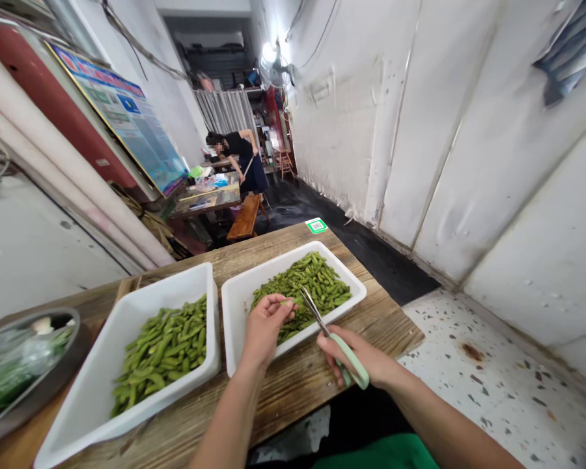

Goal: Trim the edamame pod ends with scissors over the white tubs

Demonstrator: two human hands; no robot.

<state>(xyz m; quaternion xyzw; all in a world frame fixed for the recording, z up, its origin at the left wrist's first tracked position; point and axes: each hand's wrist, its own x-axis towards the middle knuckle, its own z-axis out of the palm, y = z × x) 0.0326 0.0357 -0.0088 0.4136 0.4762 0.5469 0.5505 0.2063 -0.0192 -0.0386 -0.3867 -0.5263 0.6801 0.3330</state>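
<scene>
Between the fingertips of my left hand (pixel 266 326) is a green edamame pod (pixel 289 301), held above the right-hand white tray (pixel 234 293). My right hand (pixel 354 355) is closed round the pale green handles of a pair of scissors (pixel 350 365). Their metal blades point up and to the left, with the tips close to the pod. Many edamame pods (pixel 322 277) lie heaped in this tray. To the left, a second white tray (pixel 90 391) holds another pile of edamame pods (pixel 168 345).
Both trays stand on a wooden table (pixel 390 326). A metal bowl (pixel 73 352) with bagged green vegetables is at the far left. A QR-code card (pixel 316 225) lies by the far edge. Beyond, a person (pixel 239 153) bends beside another table (pixel 200 200) and a wooden bench (pixel 244 217).
</scene>
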